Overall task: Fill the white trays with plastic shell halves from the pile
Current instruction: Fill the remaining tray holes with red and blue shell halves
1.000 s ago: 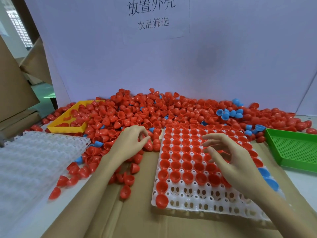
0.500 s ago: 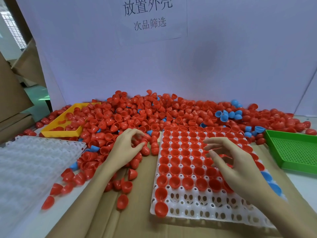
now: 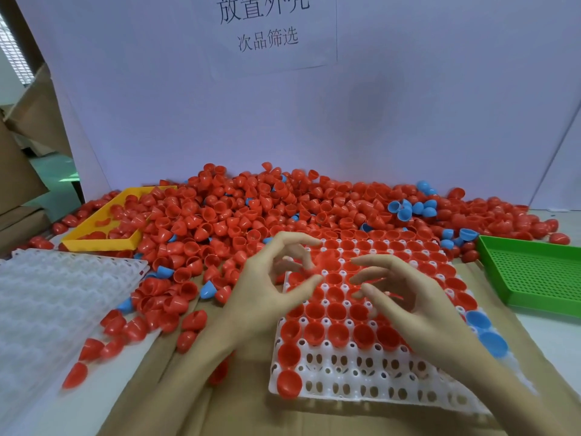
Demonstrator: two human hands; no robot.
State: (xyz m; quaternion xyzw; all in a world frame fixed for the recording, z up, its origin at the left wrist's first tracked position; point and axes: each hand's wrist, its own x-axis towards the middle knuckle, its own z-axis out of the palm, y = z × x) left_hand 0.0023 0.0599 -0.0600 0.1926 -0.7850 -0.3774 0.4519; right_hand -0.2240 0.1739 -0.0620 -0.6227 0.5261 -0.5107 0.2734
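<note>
The white backboard (image 3: 408,121) stands behind everything, with a printed paper sign (image 3: 270,33) fixed near its top. Under my arms lies flat brown cardboard (image 3: 239,410) on the bench (image 3: 559,338). Against the foot of the backboard sprawls the pile of shell halves (image 3: 251,212), mostly red with a few blue ones mixed in, spilling forward to the trays. At my left sits a white tray (image 3: 56,306) whose cells hold nothing. In front of me is the second white tray (image 3: 361,394), its far rows filled with red halves sitting open side up, two blue halves (image 3: 485,333) at its right edge, and its nearest rows mostly bare apart from two red halves down the left column. A green perforated tray (image 3: 534,275) lies at my right, and a yellow tray (image 3: 103,228) at the far left is half buried by the pile. My right hand (image 3: 418,309) hovers over the middle of the filled tray, fingers spread and loosely bent; I cannot tell whether they grip anything. My left hand (image 3: 276,284) is at the tray's left edge, thumb and fingers curved toward each other. A blurred red shell half (image 3: 325,261) shows just beyond its fingertips, between my two hands, and I cannot tell whether the left hand pinches it
</note>
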